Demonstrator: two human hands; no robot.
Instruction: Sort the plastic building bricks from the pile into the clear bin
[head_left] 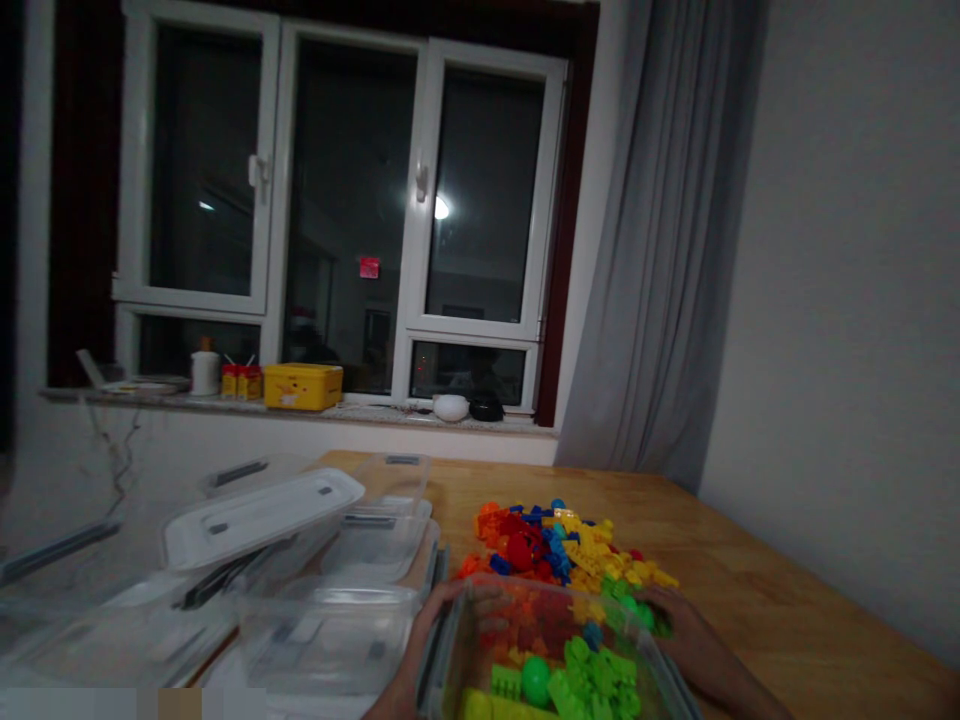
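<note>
A clear plastic storage box [600,690] stands close in front of me at the bottom of the view. Light-green toy bricks [596,680] and a green ball [535,682] lie inside it. My left hand [442,610] is wrapped round the box's left side, its fingers showing through the far wall. At the far right corner, my right hand [675,615] curls beside some green toy bricks [626,598], its fingertips partly hidden. Past the box lies a pile of mixed toy bricks [555,540] in red, orange, blue and yellow.
Several clear boxes [330,640] crowd the left, with a white lid [262,515] tilted on top. The wooden table [757,590] extends to the right. On the windowsill behind are a yellow box [304,387] and small containers. A grey curtain [660,250] hangs at the back right.
</note>
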